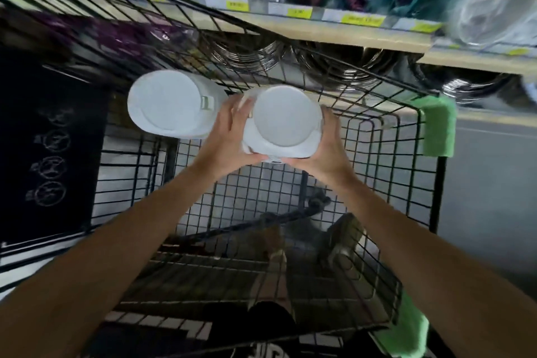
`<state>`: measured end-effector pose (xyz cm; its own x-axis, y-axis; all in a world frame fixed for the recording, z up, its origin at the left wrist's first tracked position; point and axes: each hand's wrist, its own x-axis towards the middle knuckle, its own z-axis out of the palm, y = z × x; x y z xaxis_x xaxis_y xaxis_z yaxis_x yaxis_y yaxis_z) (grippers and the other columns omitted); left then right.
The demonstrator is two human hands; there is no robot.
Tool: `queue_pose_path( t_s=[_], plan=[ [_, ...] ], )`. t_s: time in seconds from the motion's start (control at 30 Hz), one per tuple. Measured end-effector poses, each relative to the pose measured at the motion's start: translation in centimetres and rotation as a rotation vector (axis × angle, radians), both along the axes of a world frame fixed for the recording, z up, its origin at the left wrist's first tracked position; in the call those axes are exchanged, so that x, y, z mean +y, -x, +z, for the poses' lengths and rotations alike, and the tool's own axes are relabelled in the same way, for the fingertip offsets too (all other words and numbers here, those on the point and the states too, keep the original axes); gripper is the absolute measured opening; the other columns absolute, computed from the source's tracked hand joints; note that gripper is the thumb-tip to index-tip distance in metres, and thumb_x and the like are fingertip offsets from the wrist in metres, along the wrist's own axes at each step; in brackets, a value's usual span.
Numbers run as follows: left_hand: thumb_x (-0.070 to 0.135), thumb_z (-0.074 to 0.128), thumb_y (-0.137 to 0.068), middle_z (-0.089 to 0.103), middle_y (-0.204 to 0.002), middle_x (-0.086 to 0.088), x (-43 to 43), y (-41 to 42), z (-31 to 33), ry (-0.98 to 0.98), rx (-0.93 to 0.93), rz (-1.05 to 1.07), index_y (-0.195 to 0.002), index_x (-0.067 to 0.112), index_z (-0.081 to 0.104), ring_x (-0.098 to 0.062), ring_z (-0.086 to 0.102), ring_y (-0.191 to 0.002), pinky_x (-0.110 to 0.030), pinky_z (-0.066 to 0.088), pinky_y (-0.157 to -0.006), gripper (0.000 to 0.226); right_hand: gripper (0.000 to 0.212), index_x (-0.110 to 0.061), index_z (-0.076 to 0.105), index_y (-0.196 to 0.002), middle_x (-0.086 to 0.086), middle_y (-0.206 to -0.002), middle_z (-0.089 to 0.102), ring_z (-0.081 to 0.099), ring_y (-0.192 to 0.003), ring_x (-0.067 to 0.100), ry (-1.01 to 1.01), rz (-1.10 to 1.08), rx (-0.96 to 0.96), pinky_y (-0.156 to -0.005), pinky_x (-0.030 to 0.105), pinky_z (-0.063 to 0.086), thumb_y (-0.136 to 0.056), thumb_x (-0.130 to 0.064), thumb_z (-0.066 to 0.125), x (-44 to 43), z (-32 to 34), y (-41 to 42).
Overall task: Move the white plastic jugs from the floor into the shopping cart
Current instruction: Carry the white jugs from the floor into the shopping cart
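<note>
Forearms extend side by side over the basket of the shopping cart point(420, 136), both bare and nearly straight. The left hand point(229, 136) clasps the left flank of the held jug point(282, 122), fingers point(236, 109) slightly spread along its wall and the thumb hooked at the near edge. The right hand point(322, 148) grips the opposite flank, fingers wrapped round the far side and the thumb meeting the near edge. The held jug lies inside the outline of the basket, its round white face toward the camera; whether it touches the wire floor cannot be told. A second jug point(171, 103) sits just beside it on the left, within the cart. Green pads point(438, 125) cover the cart's right corners. Beyond the cart, a shelf point(319, 30) with yellow price tags point(299, 12) has stacked steel bowls point(334, 65) beneath it.
</note>
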<state>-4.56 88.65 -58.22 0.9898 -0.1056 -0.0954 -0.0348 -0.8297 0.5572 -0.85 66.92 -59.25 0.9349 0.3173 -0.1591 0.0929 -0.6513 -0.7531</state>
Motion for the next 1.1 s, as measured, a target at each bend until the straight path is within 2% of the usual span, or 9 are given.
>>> queue_pose_path(
  t_s=[0.1,0.2,0.3,0.4,0.5,0.63,0.83,0.97,1.1],
  plan=[
    [0.043,0.088,-0.053,0.033,-0.134,-0.037,0.0,-0.1,-1.1,-0.018,-0.024,-0.003,-0.139,0.012,0.020,-0.046,0.038,-0.127,-0.059,0.045,-0.096,0.113,0.121,-0.017,0.018,-0.137,0.010,-0.135,0.029,0.039,-0.128,0.034,0.005,0.033,-0.030,-0.094,0.049,0.050,-0.044,-0.039,0.091,0.3,-0.6,-0.3],
    [0.047,0.080,-0.058,0.033,-0.134,-0.037,-0.2,0.0,-1.5,-0.022,-0.036,0.022,-0.138,0.013,0.020,-0.047,0.038,-0.127,-0.058,0.044,-0.097,0.106,0.127,-0.004,0.019,-0.141,0.018,-0.137,0.031,0.039,-0.129,0.033,0.023,0.032,-0.025,-0.094,0.050,0.050,-0.043,-0.031,0.095,0.3,-1.1,-0.6],
    [0.051,0.073,-0.063,0.032,-0.135,-0.036,-0.4,-0.1,-1.5,-0.018,-0.056,0.051,-0.139,0.014,0.019,-0.047,0.038,-0.128,-0.055,0.042,-0.097,0.100,0.127,0.002,0.023,-0.141,0.022,-0.137,0.034,0.038,-0.130,0.029,0.047,0.034,-0.018,-0.096,0.046,0.048,-0.044,-0.039,0.093,0.5,-1.1,-1.2],
    [0.061,0.058,-0.067,0.032,-0.137,-0.035,-0.5,-0.7,-1.3,-0.018,-0.060,0.092,-0.140,0.016,0.017,-0.046,0.037,-0.129,-0.054,0.040,-0.099,0.094,0.127,-0.001,0.022,-0.143,0.019,-0.140,0.032,0.033,-0.133,0.027,0.036,0.037,-0.003,-0.097,0.040,0.043,-0.045,-0.038,0.093,0.9,-0.4,-2.1],
    [0.064,0.051,-0.067,0.029,-0.141,-0.032,-0.6,-1.2,-1.0,-0.009,-0.023,0.127,-0.140,0.021,0.013,-0.044,0.031,-0.133,-0.055,0.039,-0.101,0.093,0.124,-0.009,0.019,-0.146,0.012,-0.144,0.029,0.028,-0.137,0.025,0.019,0.045,0.052,-0.099,0.042,0.042,-0.048,-0.030,0.092,1.2,0.4,-3.1],
    [0.054,0.061,-0.069,0.020,-0.148,-0.024,-0.7,-2.0,-0.5,0.023,0.029,0.166,-0.141,0.027,0.007,-0.039,0.023,-0.138,-0.053,0.036,-0.104,0.094,0.120,-0.021,0.012,-0.150,0.007,-0.145,0.026,0.030,-0.137,0.027,0.040,0.003,0.113,-0.105,0.046,0.039,-0.057,-0.027,0.088,1.2,1.0,-3.7],
    [0.033,0.076,-0.074,0.012,-0.156,-0.013,-1.0,-2.2,1.0,0.074,0.097,0.225,-0.150,0.014,0.015,-0.030,0.014,-0.142,-0.048,0.028,-0.111,0.099,0.113,-0.025,0.007,-0.151,0.006,-0.147,0.026,0.035,-0.134,0.026,0.106,-0.021,0.160,-0.106,0.046,0.041,-0.067,-0.032,0.082,1.0,1.7,-3.9],
    [0.031,0.070,-0.079,0.007,-0.158,-0.007,-1.1,-2.1,2.4,0.083,0.205,0.250,-0.150,0.017,0.012,-0.026,0.010,-0.145,-0.047,0.023,-0.113,0.092,0.091,-0.025,0.020,-0.149,0.007,-0.146,0.032,0.042,-0.129,0.024,0.098,-0.035,0.229,-0.103,0.047,0.045,-0.076,-0.029,0.074,0.1,2.7,-3.2],
    [0.028,0.066,-0.083,0.019,-0.154,-0.007,-1.4,-2.2,4.3,0.043,0.341,0.331,-0.149,0.012,0.016,-0.030,0.028,-0.138,-0.047,0.031,-0.110,0.084,0.053,-0.021,0.048,-0.133,0.001,-0.130,0.054,0.055,-0.114,0.016,0.043,-0.071,0.280,-0.097,0.042,0.051,-0.083,-0.023,0.067,-0.3,4.8,-2.3]
  ],
)
